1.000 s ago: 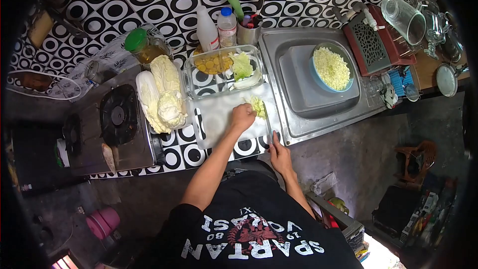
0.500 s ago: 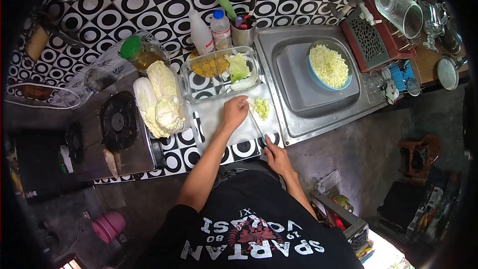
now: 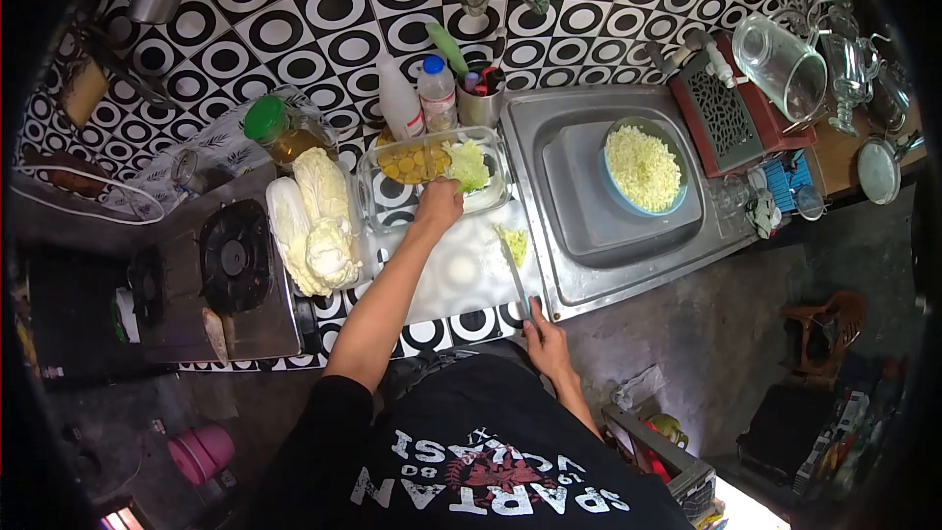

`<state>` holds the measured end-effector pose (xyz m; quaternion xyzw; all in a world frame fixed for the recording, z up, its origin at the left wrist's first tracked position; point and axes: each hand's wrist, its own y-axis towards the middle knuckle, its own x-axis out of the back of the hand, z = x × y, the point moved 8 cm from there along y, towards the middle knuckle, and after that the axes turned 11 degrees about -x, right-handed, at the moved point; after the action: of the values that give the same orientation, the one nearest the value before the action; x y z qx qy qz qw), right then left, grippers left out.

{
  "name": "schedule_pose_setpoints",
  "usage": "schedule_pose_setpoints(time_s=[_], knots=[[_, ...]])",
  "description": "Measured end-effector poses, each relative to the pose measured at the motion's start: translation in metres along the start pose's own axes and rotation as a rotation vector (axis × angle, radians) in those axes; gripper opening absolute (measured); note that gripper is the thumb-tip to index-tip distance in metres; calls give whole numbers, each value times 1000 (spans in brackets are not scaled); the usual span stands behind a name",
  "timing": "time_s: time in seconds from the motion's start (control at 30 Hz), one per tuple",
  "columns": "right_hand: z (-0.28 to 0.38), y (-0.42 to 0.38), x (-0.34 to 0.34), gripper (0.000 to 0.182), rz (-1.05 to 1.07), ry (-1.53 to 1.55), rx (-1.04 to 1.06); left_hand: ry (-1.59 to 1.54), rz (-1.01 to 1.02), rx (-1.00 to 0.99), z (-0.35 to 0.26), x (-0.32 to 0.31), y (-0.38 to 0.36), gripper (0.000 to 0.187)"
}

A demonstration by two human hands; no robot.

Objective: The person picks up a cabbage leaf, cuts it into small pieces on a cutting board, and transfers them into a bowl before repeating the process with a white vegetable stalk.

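Note:
My left hand (image 3: 440, 204) reaches over the near wall of a clear glass dish (image 3: 381, 219). Its fingers are closed at the lower edge of a pale green cabbage leaf (image 3: 470, 165) inside; the fingertips are partly hidden. In my right hand (image 3: 544, 336) is a knife (image 3: 520, 285), its blade pointing away from me. The blade tip lies beside a small heap of chopped cabbage (image 3: 514, 243) on the white cutting board (image 3: 442, 275). Two pale heads of napa cabbage (image 3: 319, 226) lie in a tray left of the board.
A bowl of finely chopped pale vegetable (image 3: 643, 169) stands in the steel sink (image 3: 579, 285) at right. Behind the dish are a white bottle (image 3: 399, 103), a blue-capped bottle (image 3: 437, 93) and a utensil cup (image 3: 480, 108). A gas stove (image 3: 235, 250) is at left.
My left hand has moved from the cutting board up to the leaf in the glass dish. My right hand has drawn the knife slightly back toward me. The view has tilted upward.

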<state>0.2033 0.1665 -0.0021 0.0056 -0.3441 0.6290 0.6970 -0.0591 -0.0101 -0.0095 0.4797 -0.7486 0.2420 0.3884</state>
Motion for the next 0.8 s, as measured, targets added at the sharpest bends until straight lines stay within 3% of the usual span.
schedule_pose_setpoints(time_s=[0.13,0.2,0.47,0.63,0.73,0.8], knots=[[-2,2,-3,45,21,19,-26,58,-70,16,-4,8,13,28],[0,5,-4,46,36,17,-14,73,25,154,1,4,18,39],[12,16,-2,46,81,-22,-22,127,-3,495,25,1,34,25],[7,24,-5,46,102,-14,-28,118,18,485,22,18,36,19],[4,25,-6,45,102,-28,2,-67,-23,426,27,19,38,21],[3,27,-8,46,112,-58,8,-417,-111,458,30,19,39,24]])
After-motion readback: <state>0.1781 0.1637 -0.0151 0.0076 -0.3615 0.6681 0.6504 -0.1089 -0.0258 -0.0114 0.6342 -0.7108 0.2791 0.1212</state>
